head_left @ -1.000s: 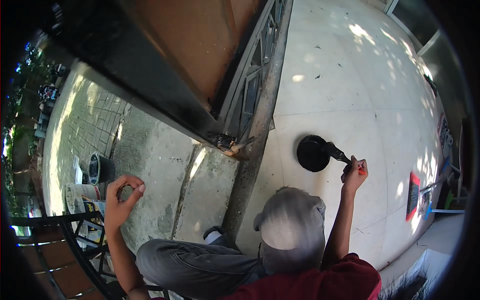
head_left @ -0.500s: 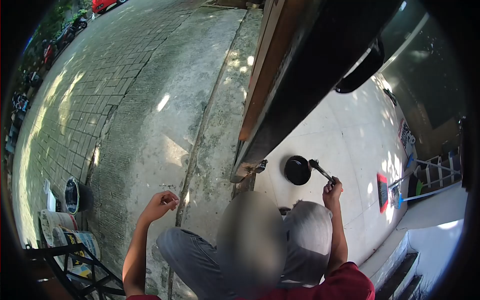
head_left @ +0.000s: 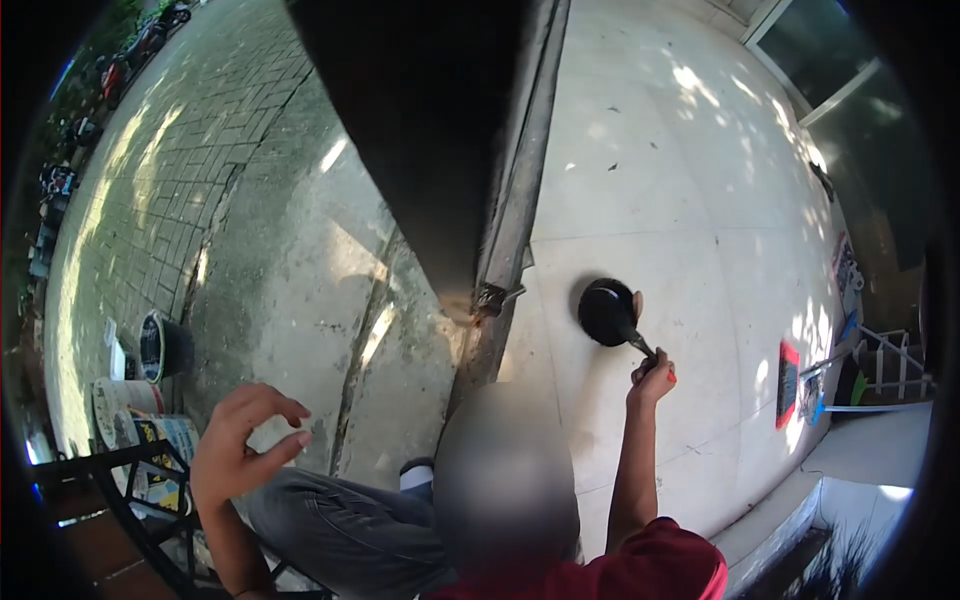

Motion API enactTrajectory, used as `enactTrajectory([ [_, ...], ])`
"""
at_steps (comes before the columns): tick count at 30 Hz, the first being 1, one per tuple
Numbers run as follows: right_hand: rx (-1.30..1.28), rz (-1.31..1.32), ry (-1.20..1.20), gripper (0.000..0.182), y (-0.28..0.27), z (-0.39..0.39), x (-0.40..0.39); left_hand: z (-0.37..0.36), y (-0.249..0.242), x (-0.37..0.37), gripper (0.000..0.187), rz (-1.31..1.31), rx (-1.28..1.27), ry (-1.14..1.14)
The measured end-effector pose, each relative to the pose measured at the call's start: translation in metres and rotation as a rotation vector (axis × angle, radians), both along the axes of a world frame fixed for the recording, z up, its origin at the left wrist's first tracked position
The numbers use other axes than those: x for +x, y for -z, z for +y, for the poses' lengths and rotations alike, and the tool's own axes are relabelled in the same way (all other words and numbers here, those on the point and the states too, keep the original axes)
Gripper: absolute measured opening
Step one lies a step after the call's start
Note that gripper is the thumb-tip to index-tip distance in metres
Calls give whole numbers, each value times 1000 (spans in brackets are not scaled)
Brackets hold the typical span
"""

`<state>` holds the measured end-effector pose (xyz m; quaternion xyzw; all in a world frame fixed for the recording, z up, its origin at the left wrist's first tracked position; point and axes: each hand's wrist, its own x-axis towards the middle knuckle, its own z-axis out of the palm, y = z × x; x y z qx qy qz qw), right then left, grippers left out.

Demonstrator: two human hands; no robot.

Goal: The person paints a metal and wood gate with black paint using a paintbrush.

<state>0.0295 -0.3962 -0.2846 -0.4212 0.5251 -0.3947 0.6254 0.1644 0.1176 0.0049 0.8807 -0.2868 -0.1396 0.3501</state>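
Note:
My right hand [head_left: 653, 378] is closed round the handle of a brush [head_left: 641, 343]. The brush's head meets the near right edge of a round black container [head_left: 604, 311] over the pale tiled floor. My left hand [head_left: 247, 440] hangs above my bent knee, fingers curved and apart, with nothing in it. Up the middle of the view runs a dark gate panel [head_left: 425, 130], its lower corner fitted with a metal piece [head_left: 492, 299].
Buckets [head_left: 165, 347] and paint pails [head_left: 128, 400] stand at the left on the concrete. A black metal frame [head_left: 150, 490] is at the lower left. A red-edged broom head [head_left: 788, 385] lies at the right.
The gate panel has swung towards the left in view. My left hand is nearer and more open. The brush has moved from beside the black container to its edge.

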Motion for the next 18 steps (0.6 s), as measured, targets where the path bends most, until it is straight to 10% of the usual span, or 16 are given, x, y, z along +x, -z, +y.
enactTrajectory([
  [12, -310, -3, -112, 31, 8, 13, 27, -2, -28, -93, 19, 14, -68, -58],
  [14, -335, -16, -156, 31, 8, 16, 26, -9, -22, -100, 24, 756, -18, 103],
  [18, -409, -4, -144, 32, 10, 18, 16, -4, 65, -151, 24, 1077, -204, 711],
])
